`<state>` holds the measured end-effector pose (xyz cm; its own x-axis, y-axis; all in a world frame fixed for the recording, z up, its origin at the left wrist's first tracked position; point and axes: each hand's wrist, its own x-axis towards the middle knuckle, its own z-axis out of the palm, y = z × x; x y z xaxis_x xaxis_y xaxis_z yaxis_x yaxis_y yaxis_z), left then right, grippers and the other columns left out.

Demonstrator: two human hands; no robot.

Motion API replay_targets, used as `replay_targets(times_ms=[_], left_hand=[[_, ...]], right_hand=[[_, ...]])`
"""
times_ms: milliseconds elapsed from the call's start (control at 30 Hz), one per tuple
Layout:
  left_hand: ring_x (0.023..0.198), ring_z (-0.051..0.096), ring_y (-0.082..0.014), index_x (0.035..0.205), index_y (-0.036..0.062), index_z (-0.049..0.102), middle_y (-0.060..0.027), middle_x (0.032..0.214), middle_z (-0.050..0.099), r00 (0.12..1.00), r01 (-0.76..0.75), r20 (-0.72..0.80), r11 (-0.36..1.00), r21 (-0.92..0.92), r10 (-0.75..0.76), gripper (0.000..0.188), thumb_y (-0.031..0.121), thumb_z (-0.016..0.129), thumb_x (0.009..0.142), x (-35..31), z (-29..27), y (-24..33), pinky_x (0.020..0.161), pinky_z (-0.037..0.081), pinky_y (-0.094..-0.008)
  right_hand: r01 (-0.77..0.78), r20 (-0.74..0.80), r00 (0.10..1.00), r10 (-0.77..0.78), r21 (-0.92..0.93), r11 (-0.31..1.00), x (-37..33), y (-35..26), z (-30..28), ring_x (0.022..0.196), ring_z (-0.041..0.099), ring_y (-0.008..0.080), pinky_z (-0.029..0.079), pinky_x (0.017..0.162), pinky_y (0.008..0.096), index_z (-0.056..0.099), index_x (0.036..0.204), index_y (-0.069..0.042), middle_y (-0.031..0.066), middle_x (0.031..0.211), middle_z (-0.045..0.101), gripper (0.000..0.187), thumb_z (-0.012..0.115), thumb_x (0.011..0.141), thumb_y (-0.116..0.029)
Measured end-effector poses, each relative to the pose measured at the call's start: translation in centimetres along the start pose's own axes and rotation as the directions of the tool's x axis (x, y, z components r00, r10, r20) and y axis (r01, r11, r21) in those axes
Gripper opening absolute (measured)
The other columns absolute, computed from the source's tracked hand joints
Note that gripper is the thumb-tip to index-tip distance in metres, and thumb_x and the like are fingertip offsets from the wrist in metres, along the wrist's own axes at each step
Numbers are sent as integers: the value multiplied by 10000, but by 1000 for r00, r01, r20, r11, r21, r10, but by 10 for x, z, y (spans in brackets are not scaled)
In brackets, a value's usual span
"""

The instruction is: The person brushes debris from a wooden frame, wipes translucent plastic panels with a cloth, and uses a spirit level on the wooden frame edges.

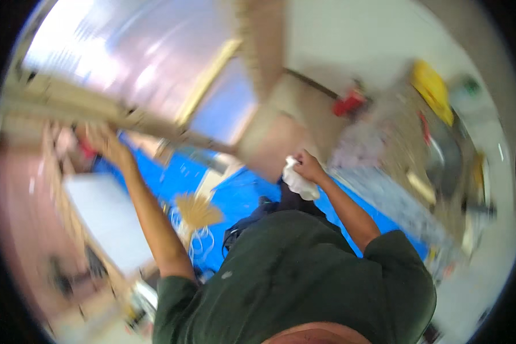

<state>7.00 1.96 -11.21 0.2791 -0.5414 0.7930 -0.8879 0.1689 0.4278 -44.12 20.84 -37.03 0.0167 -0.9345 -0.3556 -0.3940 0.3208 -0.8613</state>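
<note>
My right hand (311, 167) is closed on a crumpled white cloth (300, 182), which hangs down in front of my legs. Out to the left, my left arm is stretched far forward. My left hand (108, 143) is blurred, its fingers looking stretched out near a wooden beam (149, 119). Close beside those fingers is a small red thing (87, 148), too smeared to name; whether they touch it I cannot tell.
Blue sheeting (243, 192) covers the floor around me. A white panel (106, 215) lies at the left, near a tan fan-shaped brush-like thing (198, 211) and white cord (200, 243). Clear plastic sheeting (132, 51) fills a wooden frame ahead. At right are a yellow bag (433, 89) and a red object (350, 102).
</note>
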Motion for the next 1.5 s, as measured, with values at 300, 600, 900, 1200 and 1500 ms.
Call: replay_targets(times_ms=[300, 600, 900, 1200, 1500], left_hand=[[615, 647, -209, 883, 17, 662, -129, 709, 664, -157, 535, 982, 845, -3, 103, 181, 130, 588, 1004, -432, 8, 63, 590, 539, -372], [741, 641, -163, 1120, 35, 645, -61, 912, 662, -239, 543, 924, 830, -128, 299, 153, 83, 572, 994, -376, 80, 126, 653, 522, -293], [663, 651, -185, 1055, -21, 648, -82, 839, 680, -213, 592, 967, 806, 11, 143, 143, 69, 591, 959, -458, 61, 210, 581, 547, -290], [917, 675, -361, 993, 16, 722, -211, 976, 707, -348, -115, 885, 922, -369, 310, 229, 201, 619, 908, -474, -11, 286, 830, 530, -487], [934, 675, -247, 1154, 27, 702, -78, 1052, 708, 877, -132, 278, 752, -645, 392, 234, 213, 658, 1018, -124, -182, 558, 927, 519, -366]], right_hand=[[199, -735, 611, -293, -216, 956, -242, -77, -151, 1059, 701, 339, 544, 938, 412, 659, 1202, -61, 184, 1153, 708, 346, 698, 859, -71], [-395, -865, 26, -501, -469, 790, -412, 41, -354, 1139, 657, 383, 525, 962, 440, 669, 1157, -78, 150, 1199, 708, 307, 663, 868, 26], [-587, -913, 174, -369, -397, 705, -460, 239, -521, 1072, 637, 425, 497, 954, 494, 663, 1104, -48, 202, 1119, 694, 302, 656, 803, -31], [-278, -867, 452, -210, -360, 891, -472, 330, -560, 1207, 632, 334, 473, 1078, 431, 668, 1260, 20, 173, 1248, 697, 334, 622, 976, -150], [735, -556, -136, -820, -612, 293, -465, -107, -600, 1372, 521, 322, 361, 1154, 421, 447, 1476, 70, 250, 1491, 520, 743, 441, 1066, -549]])
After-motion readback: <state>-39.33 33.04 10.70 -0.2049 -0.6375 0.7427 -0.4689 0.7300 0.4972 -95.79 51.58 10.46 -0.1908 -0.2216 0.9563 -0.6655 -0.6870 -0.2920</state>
